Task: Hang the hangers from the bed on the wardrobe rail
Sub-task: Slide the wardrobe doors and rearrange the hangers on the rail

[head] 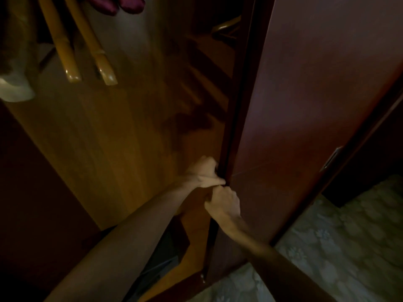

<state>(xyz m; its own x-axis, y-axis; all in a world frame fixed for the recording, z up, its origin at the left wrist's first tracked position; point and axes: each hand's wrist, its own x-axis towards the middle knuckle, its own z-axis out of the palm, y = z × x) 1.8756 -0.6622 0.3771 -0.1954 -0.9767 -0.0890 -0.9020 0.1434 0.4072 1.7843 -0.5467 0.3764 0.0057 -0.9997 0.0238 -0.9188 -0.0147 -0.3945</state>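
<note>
Dark reddish-brown wardrobe door [294, 105]: my left hand [204, 173] and right hand [223, 203] both curl their fingers around its leading edge, one just above the other. Two glossy honey-coloured wooden hangers [87, 53] hang inside at upper left; the rail itself is out of view. No bed hangers are visible. Judged handling: rigid, light, slick with varnish. Grip each at the neck beneath the hook.

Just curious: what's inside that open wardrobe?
Two wooden hangers hang at upper left, another hanger farther right, beside pale cloth. The door hides the right side.
</note>
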